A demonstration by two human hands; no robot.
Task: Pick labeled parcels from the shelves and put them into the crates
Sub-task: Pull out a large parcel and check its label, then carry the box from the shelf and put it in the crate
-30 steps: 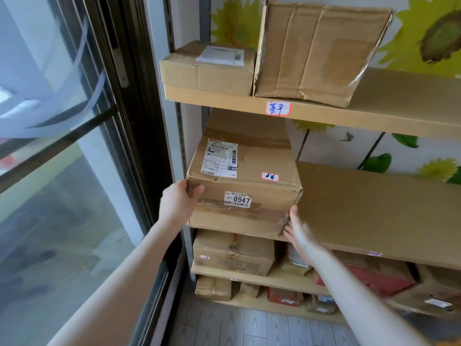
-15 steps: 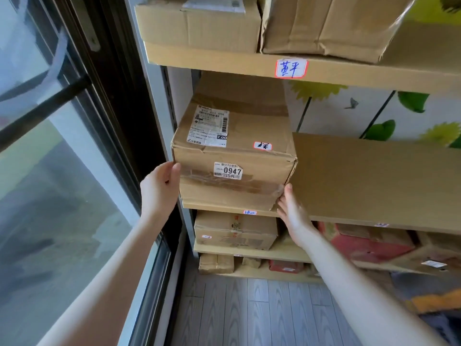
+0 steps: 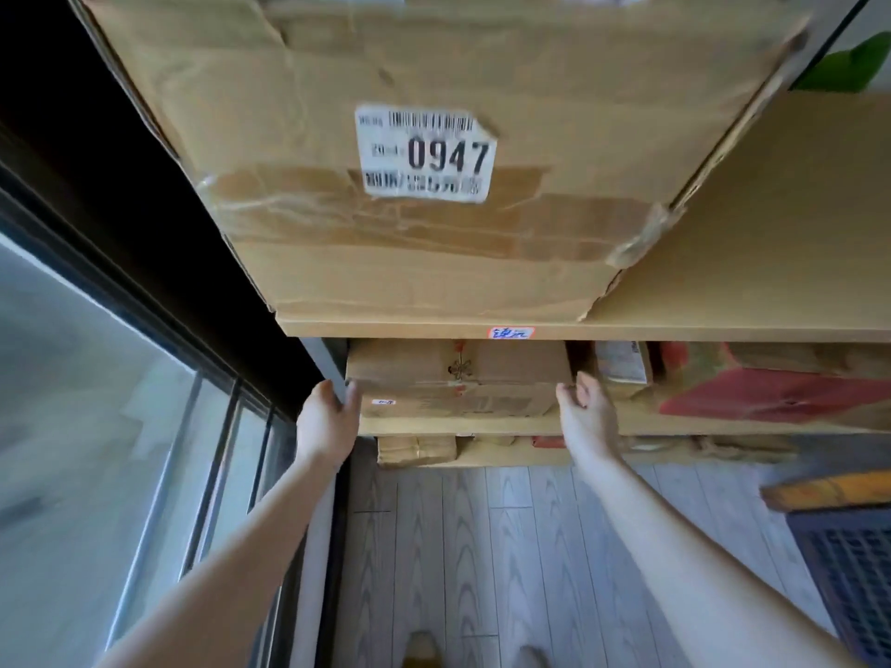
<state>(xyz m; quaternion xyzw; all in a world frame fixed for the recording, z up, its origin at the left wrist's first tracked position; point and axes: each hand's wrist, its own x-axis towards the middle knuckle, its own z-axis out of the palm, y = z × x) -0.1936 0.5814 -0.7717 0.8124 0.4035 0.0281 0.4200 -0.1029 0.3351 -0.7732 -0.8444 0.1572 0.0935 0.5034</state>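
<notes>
Parcel (image 3: 458, 378) lies directly between left grip (image 3: 328, 417) and right grip (image 3: 586, 412).

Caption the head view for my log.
Left hand and right hand flank a brown taped cardboard parcel on the lower shelf, under the 0947-labelled cardboard box.

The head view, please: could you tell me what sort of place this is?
Probably a parcel storage or pickup room: shelves packed with cardboard parcels, a barcode label reading 0947 on the big box, and a dark crate on the floor.
</notes>
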